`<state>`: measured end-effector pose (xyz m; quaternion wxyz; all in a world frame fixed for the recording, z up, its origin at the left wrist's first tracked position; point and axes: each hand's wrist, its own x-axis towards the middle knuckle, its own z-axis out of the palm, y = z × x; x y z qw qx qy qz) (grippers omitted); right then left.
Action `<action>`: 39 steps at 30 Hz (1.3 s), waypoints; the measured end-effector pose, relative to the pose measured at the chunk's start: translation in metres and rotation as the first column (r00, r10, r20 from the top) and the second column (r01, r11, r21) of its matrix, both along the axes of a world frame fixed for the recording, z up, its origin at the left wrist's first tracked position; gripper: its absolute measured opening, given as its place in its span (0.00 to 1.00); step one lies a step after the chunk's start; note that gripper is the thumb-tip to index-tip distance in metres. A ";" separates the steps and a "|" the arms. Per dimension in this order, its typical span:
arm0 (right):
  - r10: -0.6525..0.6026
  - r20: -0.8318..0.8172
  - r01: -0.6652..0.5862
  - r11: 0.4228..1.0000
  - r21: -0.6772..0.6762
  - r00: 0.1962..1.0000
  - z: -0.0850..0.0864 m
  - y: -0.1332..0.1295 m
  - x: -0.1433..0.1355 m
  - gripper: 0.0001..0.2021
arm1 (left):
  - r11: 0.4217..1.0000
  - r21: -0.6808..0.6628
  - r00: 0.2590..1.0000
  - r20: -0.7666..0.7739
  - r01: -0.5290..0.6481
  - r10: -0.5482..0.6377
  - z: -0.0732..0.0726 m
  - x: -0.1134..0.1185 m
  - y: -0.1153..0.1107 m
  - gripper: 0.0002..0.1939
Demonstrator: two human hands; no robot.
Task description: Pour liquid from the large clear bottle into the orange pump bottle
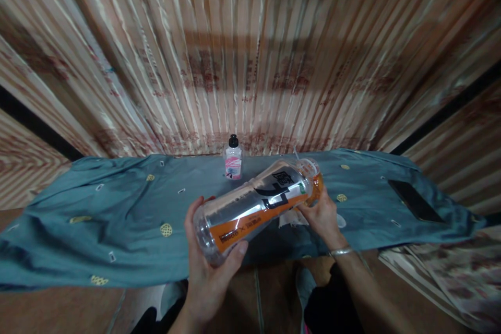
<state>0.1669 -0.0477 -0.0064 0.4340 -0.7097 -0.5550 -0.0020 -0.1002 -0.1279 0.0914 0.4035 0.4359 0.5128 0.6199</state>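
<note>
A large clear bottle (254,203) with a silver and orange label is held tilted above the cloth, its base at the lower left and its neck at the upper right. Around the base wrap the fingers and thumb of my left hand (211,276). My right hand (323,216), with a bracelet at the wrist, grips an orange part (316,188) at the neck end. A clear lid-like piece (308,167) shows beside the neck. Something white and crumpled (293,217) lies below the bottle, partly hidden.
Teal patterned cloth (129,219) covers the table. A small bottle with a black cap (233,162) stands near the back. A dark phone-like slab (415,201) lies at the right. Pleated curtain (242,62) hangs behind. A whitish round thing (341,221) shows beside my right wrist.
</note>
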 end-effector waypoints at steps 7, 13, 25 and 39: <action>0.009 -0.011 -0.009 1.000 0.007 1.000 0.003 0.001 -0.001 0.39 | 1.000 -0.010 1.000 0.007 0.013 -0.013 0.003 0.002 0.002 0.45; -0.006 -0.001 0.006 1.000 -0.007 1.000 -0.001 0.000 0.001 0.38 | 1.000 -0.005 0.999 0.021 0.025 -0.025 0.001 0.002 0.002 0.45; -0.002 0.000 0.002 1.000 0.018 1.000 -0.002 0.001 0.001 0.37 | 1.000 -0.016 0.997 0.073 0.026 -0.024 0.001 0.004 0.001 0.44; 0.033 -0.012 -0.033 0.999 0.002 0.999 -0.001 -0.002 0.002 0.38 | 0.999 -0.034 0.997 0.065 0.030 -0.027 0.002 0.003 0.002 0.46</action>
